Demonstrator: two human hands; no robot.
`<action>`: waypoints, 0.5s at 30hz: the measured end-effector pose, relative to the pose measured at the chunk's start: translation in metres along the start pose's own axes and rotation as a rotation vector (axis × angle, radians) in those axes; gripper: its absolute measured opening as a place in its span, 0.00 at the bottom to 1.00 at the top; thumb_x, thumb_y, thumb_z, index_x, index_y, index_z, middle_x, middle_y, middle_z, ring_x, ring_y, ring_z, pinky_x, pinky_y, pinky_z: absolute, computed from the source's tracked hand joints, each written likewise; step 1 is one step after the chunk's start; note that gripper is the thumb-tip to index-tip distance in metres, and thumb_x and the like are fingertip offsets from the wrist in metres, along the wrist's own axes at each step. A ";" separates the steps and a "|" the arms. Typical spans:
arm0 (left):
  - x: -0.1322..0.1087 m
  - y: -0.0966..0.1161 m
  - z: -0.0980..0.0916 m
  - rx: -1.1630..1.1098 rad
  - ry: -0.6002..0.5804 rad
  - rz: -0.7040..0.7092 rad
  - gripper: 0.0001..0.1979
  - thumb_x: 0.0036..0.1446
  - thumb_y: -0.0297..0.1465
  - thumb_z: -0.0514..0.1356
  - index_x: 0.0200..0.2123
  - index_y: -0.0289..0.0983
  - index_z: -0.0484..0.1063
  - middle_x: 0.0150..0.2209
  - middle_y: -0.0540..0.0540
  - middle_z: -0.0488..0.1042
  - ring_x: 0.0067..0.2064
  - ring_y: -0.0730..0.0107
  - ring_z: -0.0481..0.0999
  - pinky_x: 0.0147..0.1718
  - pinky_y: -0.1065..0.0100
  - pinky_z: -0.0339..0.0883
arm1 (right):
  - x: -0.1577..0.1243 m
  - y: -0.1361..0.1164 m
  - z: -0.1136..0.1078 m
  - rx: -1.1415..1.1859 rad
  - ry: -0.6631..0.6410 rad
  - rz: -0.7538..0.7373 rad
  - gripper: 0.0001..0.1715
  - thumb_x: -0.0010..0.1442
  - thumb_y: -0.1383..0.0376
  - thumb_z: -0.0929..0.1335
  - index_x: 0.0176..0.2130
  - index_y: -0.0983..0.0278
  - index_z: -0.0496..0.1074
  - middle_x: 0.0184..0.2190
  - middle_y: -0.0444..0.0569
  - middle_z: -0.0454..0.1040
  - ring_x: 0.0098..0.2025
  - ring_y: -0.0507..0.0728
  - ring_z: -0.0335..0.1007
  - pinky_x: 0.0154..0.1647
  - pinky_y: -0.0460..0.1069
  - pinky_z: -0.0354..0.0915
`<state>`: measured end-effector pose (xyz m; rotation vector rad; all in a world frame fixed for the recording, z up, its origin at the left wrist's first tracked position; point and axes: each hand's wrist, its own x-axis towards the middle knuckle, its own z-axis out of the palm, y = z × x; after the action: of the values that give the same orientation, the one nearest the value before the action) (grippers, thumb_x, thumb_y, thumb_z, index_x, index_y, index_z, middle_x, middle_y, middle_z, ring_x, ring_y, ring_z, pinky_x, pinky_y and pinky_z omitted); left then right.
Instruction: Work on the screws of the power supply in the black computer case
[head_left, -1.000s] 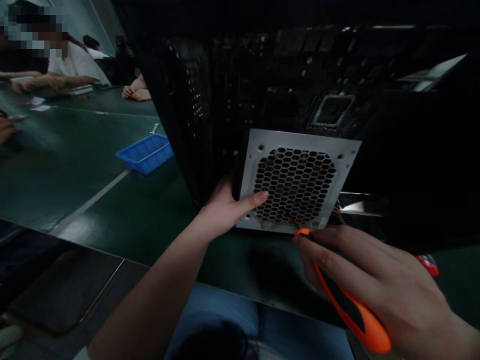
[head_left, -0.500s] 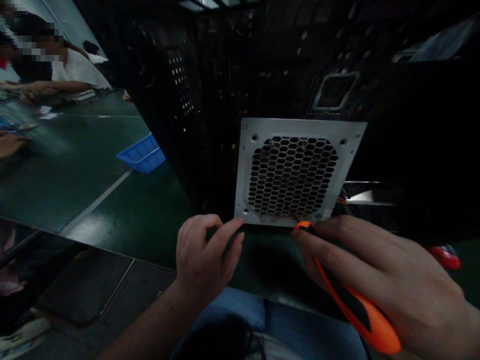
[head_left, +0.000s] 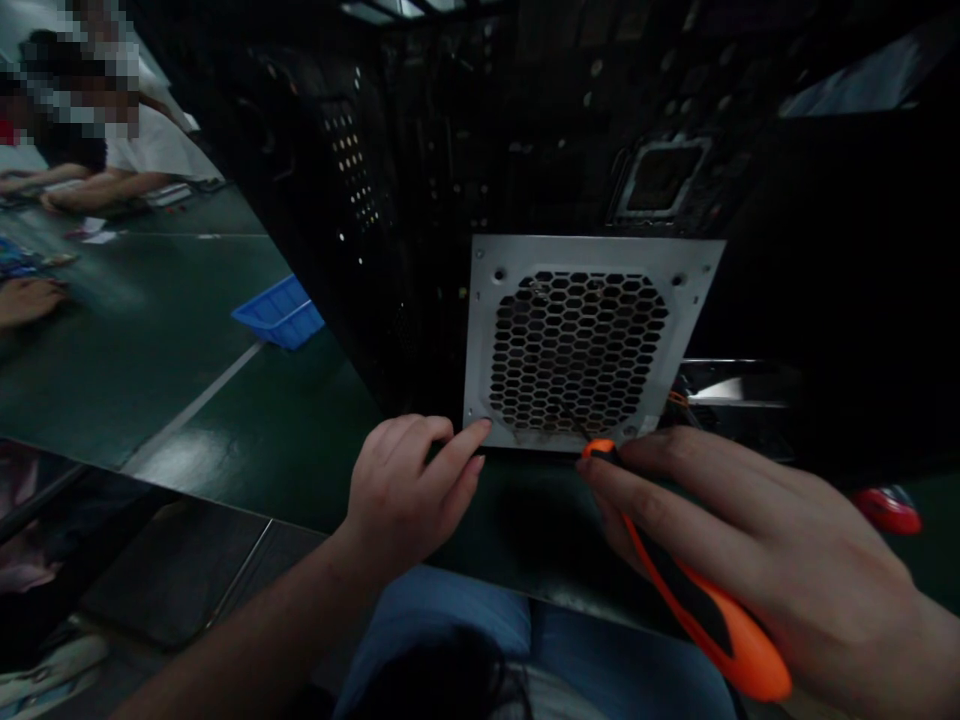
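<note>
A black computer case (head_left: pixel 420 180) stands open on the dark green table (head_left: pixel 172 350), its inside very dark. A grey metal power supply (head_left: pixel 697 270) with a honeycomb fan grille sits at the case's near bottom. My left hand (head_left: pixel 405 490) is below its lower left corner, fingers curled, the forefinger tip touching that corner. My right hand (head_left: pixel 757 560) is closed round an orange and black screwdriver (head_left: pixel 697 610), whose thin shaft points up at the grille's lower edge.
A blue plastic tray (head_left: pixel 279 312) lies on the table left of the case. Other people sit at the far left with their arms on the table. A red object (head_left: pixel 889 508) shows at the right by the case. My knees in blue jeans are below the table edge.
My left hand has let go of the power supply's left side, dropped below its lower left corner and now touches it with a fingertip. The right hand with the screwdriver has hardly moved.
</note>
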<state>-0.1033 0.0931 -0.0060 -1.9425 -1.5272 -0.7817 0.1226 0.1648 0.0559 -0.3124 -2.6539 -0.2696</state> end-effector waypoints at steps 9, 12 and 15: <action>0.007 0.005 -0.015 0.135 -0.166 0.052 0.15 0.54 0.33 0.57 0.46 0.36 0.66 0.35 0.45 0.72 0.36 0.60 0.71 0.33 0.59 0.62 | -0.001 0.001 0.000 0.007 0.026 -0.010 0.13 0.67 0.70 0.55 0.47 0.68 0.63 0.39 0.52 0.63 0.37 0.55 0.60 0.30 0.46 0.58; 0.008 0.003 -0.015 0.007 -0.079 0.010 0.15 0.53 0.30 0.58 0.46 0.37 0.65 0.39 0.43 0.69 0.41 0.60 0.70 0.39 0.59 0.65 | 0.000 0.002 0.001 0.009 0.059 -0.015 0.13 0.66 0.71 0.56 0.46 0.69 0.64 0.38 0.52 0.63 0.37 0.55 0.60 0.30 0.46 0.58; 0.012 0.003 -0.008 -0.360 -0.009 -0.285 0.30 0.53 0.31 0.59 0.57 0.36 0.51 0.55 0.37 0.60 0.56 0.57 0.62 0.50 0.58 0.64 | 0.001 0.002 0.001 0.007 0.061 -0.006 0.13 0.66 0.71 0.56 0.46 0.69 0.65 0.38 0.52 0.63 0.36 0.55 0.59 0.30 0.46 0.57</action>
<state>-0.0987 0.0944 0.0076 -1.9960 -1.7920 -1.2448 0.1223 0.1673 0.0556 -0.2898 -2.5958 -0.2668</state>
